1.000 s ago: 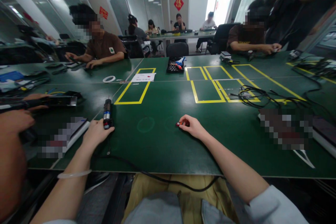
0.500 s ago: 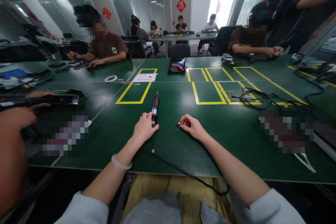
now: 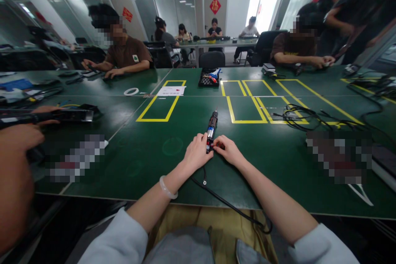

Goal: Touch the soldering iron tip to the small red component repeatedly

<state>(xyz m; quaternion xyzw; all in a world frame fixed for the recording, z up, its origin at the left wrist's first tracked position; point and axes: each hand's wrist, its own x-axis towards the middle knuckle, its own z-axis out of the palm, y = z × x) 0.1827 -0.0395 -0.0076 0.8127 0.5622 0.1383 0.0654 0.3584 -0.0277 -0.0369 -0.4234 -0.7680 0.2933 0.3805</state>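
Note:
My left hand (image 3: pixel 198 152) is closed round the lower part of an electric screwdriver (image 3: pixel 212 126), its tip pointing away from me. A black cable (image 3: pixel 225 200) runs from its near end over the table edge, with a thin cord ending in a small ring beside it. My right hand (image 3: pixel 227 149) is closed in a pinch at the screwdriver's right side, near its rear end. Its fingertips hold a small red piece (image 3: pixel 213 145), mostly hidden by the fingers, and I cannot tell if it is joined to the tool.
Yellow tape outlines (image 3: pixel 247 122) mark the green table (image 3: pixel 154 152). A black tray (image 3: pixel 208 78) with tools stands at the back. Coiled black cables (image 3: pixel 293 115) lie on the right; a white tape ring (image 3: pixel 131 91) lies left. A neighbour's hand (image 3: pixel 21 136) holds a dark device at far left.
My left hand has moved right with the electric screwdriver, bringing it up against my right hand. The cable has shifted along; my right hand has stayed nearly in place.

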